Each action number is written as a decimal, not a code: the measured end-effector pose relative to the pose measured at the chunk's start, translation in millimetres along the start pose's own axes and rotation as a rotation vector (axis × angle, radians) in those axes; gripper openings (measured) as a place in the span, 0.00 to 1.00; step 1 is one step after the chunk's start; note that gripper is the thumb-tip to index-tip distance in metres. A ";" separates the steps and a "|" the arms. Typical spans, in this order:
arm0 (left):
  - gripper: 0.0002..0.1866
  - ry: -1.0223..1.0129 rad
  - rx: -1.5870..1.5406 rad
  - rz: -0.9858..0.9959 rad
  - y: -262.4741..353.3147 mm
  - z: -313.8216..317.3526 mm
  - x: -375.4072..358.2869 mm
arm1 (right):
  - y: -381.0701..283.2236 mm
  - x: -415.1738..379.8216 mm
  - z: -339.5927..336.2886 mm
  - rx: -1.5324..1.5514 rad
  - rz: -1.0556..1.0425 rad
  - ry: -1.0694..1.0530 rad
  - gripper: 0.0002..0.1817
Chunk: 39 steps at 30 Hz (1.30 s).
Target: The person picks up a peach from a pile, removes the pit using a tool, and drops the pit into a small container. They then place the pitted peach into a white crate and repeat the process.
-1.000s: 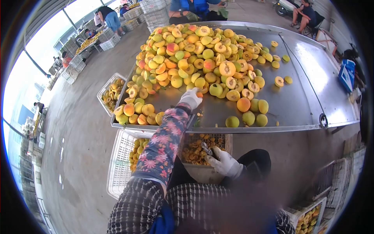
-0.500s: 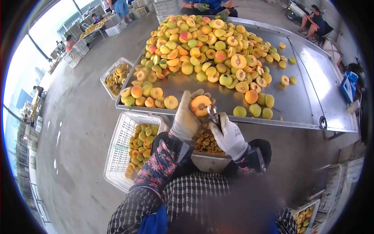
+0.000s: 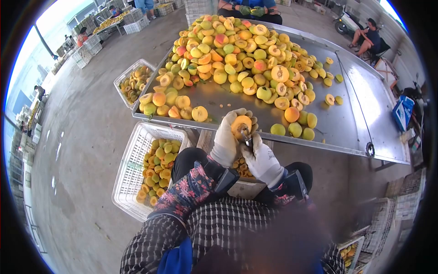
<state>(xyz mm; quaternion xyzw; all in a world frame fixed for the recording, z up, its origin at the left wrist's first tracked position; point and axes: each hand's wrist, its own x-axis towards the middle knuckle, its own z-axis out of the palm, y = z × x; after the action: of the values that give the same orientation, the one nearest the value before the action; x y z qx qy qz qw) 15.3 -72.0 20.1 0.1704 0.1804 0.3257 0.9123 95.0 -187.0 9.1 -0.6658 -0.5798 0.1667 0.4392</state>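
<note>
My left hand, in a white glove, holds a halved peach with its cut face up. My right hand, also gloved, grips a small metal pitting tool, whose tip is at the middle of the peach half. Both hands are just off the near edge of a metal table bearing a large heap of halved peaches. Beneath my hands a container of scraps is partly hidden. To the left is a white basket with peach halves.
Another crate of peach pieces stands left of the table. A person in blue with gloved hands is across the table. Someone sits at the back right near a scooter. Stacked crates stand at the lower right.
The tool has moved onto the middle of the peach half, and my hands are closer together. The camera view has shifted slightly. The hands of the person across have come into fuller view.
</note>
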 end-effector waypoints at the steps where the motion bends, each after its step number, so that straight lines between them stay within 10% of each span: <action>1: 0.16 -0.009 0.013 0.009 -0.3 0.7 -1.8 | 2.4 0.9 -2.0 -0.065 -0.021 -0.007 0.22; 9: 0.22 -0.329 0.071 -0.191 22.5 -24.7 0.7 | 14.3 2.1 -19.3 -0.365 -0.057 -0.197 0.27; 15: 0.19 0.033 0.179 0.013 1.3 -13.3 -6.9 | 16.5 -7.1 3.9 0.017 -0.078 -0.089 0.28; 19: 0.17 -0.001 0.353 -0.106 9.6 -14.0 0.2 | 8.8 -6.6 -11.8 -0.309 0.027 -0.269 0.26; 26: 0.17 -0.048 0.420 -0.122 9.5 -5.7 -2.2 | 45.1 -13.0 16.0 0.369 -0.152 -0.113 0.16; 29: 0.18 -0.055 0.172 -0.109 0.0 -4.8 1.1 | -2.2 -11.3 -11.5 0.941 0.617 -0.366 0.13; 35: 0.17 -0.135 0.087 -0.213 -6.3 -9.0 11.6 | 30.9 -18.5 -13.0 1.744 0.707 -0.542 0.18; 39: 0.17 -0.005 0.305 -0.017 -19.7 -14.0 22.7 | 36.0 -26.7 -18.5 1.611 0.791 -0.467 0.17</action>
<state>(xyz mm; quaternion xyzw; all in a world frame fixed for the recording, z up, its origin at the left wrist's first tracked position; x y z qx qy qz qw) 36.0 -68.8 -5.6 0.3062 0.2269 0.2863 0.8791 123.7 -216.8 -16.2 -0.2587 -0.0936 0.7868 0.5525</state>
